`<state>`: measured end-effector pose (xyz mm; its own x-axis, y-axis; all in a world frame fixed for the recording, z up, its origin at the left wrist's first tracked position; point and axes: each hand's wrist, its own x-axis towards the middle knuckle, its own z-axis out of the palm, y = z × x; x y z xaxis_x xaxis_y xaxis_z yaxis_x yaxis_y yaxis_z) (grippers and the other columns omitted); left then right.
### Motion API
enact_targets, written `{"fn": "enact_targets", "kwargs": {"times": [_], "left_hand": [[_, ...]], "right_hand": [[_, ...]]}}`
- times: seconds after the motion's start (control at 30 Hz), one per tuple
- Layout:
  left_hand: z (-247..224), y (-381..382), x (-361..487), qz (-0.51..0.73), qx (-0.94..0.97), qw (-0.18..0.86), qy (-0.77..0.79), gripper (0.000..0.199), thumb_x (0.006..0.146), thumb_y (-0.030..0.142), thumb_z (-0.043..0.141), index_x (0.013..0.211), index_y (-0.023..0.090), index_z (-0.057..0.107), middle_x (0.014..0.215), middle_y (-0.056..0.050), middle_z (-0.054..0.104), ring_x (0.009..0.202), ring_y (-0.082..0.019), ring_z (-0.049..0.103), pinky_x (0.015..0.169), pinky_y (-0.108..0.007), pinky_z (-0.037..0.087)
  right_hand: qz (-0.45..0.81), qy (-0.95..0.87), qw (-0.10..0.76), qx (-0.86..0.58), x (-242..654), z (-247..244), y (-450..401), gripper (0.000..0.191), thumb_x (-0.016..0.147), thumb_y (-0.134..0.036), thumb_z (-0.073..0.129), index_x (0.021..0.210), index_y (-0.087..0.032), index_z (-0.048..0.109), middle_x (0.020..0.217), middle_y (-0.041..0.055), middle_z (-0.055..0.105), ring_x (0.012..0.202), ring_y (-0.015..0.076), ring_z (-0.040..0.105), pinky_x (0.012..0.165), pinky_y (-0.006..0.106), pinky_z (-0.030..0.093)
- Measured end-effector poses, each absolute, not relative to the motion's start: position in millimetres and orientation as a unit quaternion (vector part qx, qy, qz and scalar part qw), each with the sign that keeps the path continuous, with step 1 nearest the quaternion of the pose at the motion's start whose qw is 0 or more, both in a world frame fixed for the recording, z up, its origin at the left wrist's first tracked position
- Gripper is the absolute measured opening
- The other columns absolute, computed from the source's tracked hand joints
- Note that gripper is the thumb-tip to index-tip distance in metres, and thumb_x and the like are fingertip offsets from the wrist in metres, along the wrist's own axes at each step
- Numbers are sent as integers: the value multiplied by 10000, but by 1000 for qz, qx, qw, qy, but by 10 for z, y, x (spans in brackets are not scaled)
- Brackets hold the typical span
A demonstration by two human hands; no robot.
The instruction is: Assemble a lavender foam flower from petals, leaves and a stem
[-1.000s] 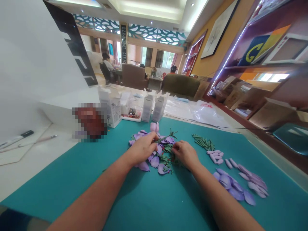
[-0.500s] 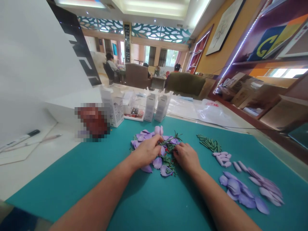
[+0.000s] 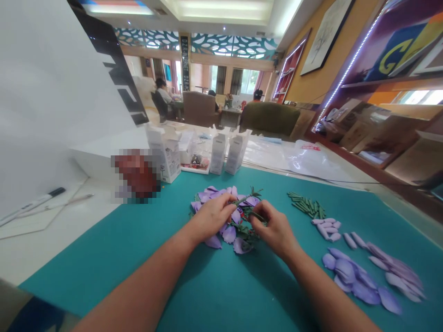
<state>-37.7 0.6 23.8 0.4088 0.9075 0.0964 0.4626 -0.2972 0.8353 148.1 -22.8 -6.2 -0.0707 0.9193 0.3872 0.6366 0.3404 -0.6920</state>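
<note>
Purple flower cluster [image 3: 229,234] | green stem [image 3: 243,199] gripped by left hand [image 3: 212,216] above it | green strip [image 3: 258,216] gripped by right hand [image 3: 277,230] | green rods [image 3: 307,205] laid right of both grips

Facing you past the green armchair [image 3: 270,119]: brown armchair [image 3: 199,109] to its left, bright windows [image 3: 248,82] behind, orange wall [image 3: 323,50] and LED-lit shelves [image 3: 391,85] to its right, lit ceiling recess [image 3: 223,10] above.

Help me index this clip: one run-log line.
left hand: green stem; right hand: green piece; between: purple petals; right side: green rods
</note>
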Motion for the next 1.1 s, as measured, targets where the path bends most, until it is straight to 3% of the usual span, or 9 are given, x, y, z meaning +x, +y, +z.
{"fn": "enact_targets", "kwargs": {"times": [0.27,0.7,0.93,1.1], "left_hand": [[206,20,-388,303,734,417,442,153,841,314,436,859,196,532,608,26,561,615,-155,540,621,-269,411],[313,-30,-382,323,670,524,415,171,807,335,492,880,182,516,588,48,528,533,-109,459,545,-227,372],[314,-42,-389,315,695,501,409,166,824,336,475,862,183,525,609,36,536,571,-124,493,580,-244,399],[316,-58,-383,305,740,431,416,201,807,354,513,901,182,559,684,20,558,642,-151,529,605,-263,411]], "right_hand": [[146,-741,467,-460,1435,-17,-297,134,849,-248,537,900,-203,653,778,10,677,677,137,598,636,233,462],[85,-737,490,-457,1432,20,-333,142,866,-275,570,915,-229,695,787,3,728,669,147,661,644,238,520],[29,-755,483,-443,1446,31,-327,166,891,-264,535,939,-232,691,840,24,737,742,163,682,694,255,535],[-83,-789,433,-427,1507,40,-324,144,900,-251,552,921,-224,692,852,30,726,767,143,677,686,220,506]]}}
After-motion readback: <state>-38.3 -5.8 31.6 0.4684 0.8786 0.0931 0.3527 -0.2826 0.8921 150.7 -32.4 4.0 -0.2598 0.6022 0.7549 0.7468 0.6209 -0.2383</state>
